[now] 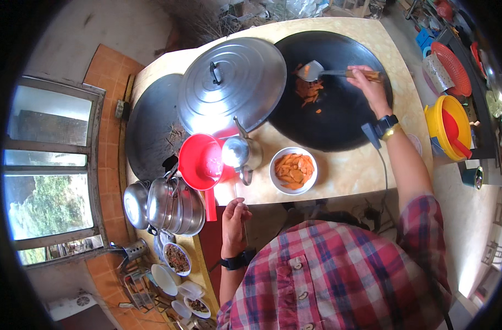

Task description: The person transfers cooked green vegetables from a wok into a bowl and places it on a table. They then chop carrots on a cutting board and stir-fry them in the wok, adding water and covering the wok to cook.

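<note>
My right hand [366,82] is closed around the wooden handle of a wok spatula [310,71]. Its metal blade is over the far left part of a large black wok [339,124], touching or just above some orange pieces [310,92] that look like sliced carrot. A white bowl [274,171] full of similar orange slices stands on the counter in front of the wok. My left hand [234,223] is at the counter's near edge with its fingers curled together; whatever they may hold is too small to make out. A metal kettle [245,153] stands beyond it.
A big metal lid [234,93] leans over a second, dark wok [149,126] on the left. Beside the kettle sits a red dipper [198,159], near stacked metal pots [176,206]. Bowls of food [176,258] stand lower left. A yellow bucket [435,126] is at right.
</note>
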Tool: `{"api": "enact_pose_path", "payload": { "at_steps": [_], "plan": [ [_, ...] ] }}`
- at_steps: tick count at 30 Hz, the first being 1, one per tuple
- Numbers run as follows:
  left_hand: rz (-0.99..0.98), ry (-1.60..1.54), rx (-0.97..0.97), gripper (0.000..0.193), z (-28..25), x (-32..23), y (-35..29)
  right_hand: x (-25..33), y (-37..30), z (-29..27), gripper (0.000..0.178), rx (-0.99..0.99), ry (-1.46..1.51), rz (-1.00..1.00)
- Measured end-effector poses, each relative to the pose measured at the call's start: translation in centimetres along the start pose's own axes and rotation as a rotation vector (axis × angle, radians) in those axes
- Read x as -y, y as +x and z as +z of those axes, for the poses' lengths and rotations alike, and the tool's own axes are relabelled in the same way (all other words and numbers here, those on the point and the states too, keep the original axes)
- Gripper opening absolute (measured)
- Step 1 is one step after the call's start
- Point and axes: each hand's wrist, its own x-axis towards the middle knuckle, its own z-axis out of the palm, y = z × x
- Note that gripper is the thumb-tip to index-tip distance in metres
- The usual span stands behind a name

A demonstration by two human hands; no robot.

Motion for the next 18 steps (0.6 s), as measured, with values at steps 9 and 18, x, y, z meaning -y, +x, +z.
{"api": "enact_pose_path", "payload": {
  "at_steps": [9,18],
  "plan": [
    [-0.038,0.04,-0.078,0.017,-0.9,0.6,-0.1,8.3,-1.2,-3.8,0.03,-0.008,-0.301,0.229],
    [-0.055,0.118,-0.04,0.017,-0.1,0.4,0.5,3.9,-1.8,-0.2,0.018,0.033,-0.132,0.187]
  ]
}}
